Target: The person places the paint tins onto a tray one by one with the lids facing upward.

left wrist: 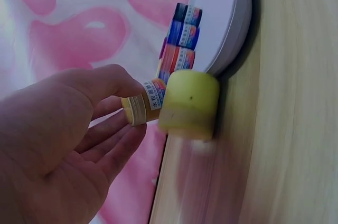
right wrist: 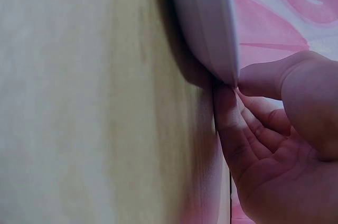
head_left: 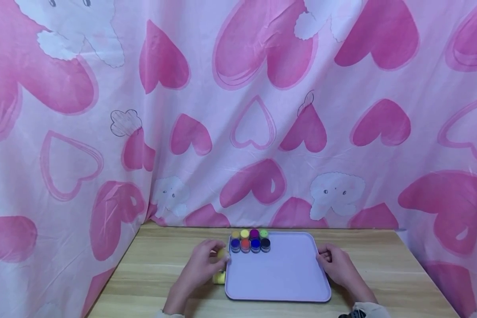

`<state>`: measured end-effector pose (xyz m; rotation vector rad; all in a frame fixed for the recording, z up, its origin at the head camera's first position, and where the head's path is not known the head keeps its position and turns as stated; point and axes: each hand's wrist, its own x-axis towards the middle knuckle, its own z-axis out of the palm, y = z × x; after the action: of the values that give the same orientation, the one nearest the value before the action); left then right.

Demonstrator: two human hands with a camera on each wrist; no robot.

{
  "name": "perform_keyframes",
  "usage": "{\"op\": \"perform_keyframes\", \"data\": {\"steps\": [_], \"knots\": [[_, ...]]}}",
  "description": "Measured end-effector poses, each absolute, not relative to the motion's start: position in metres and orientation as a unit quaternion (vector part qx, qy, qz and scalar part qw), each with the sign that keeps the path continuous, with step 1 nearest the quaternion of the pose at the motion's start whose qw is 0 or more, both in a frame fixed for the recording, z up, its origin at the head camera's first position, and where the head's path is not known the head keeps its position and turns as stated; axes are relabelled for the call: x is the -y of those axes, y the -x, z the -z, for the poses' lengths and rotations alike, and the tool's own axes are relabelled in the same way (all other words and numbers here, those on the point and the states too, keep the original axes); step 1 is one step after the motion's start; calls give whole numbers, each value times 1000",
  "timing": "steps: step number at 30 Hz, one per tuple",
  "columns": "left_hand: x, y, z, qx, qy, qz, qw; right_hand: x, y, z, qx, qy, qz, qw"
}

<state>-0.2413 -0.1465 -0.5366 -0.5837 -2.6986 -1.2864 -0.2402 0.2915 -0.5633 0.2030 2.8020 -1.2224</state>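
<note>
In the head view my left hand [head_left: 202, 263] is at the left edge of a pale lilac tray [head_left: 280, 276]. It holds a small paint jar [left wrist: 148, 101] with a printed label between thumb and fingers, tilted on its side in the left wrist view. Beside that jar, a plain yellow cylinder [left wrist: 190, 102] stands out; in the head view it lies on the table against the tray's left side. At the tray's right edge, my right hand [head_left: 337, 264] pinches the rim between thumb and index finger. Two rows of paint jars [head_left: 255, 245] occupy the tray's far left corner.
The wooden table [head_left: 155, 265] extends on both sides of the tray. Behind it and along the sides hangs a pink curtain [head_left: 254, 154] printed with hearts. A dark watch [head_left: 353, 314] shows at the right sleeve.
</note>
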Motion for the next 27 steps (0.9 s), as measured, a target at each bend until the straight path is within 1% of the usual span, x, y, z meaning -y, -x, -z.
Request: {"op": "perform_keyframes", "data": {"steps": [3,8,11,20,27], "knots": [[139,244,538,888,199,412,53,-292,240,564,-914,-65,399,36],[128,246,539,896,189,399,37,-291,240,564,-914,-64,400,33],[122,247,539,895,193,401,37,-291,240,564,-914,-63,400,31],[112,250,544,898,205,385,58,-291,239,564,-915,-61,399,28],[108,253,550,901,228,359,88,-291,239,561,-914,-54,401,25]]}}
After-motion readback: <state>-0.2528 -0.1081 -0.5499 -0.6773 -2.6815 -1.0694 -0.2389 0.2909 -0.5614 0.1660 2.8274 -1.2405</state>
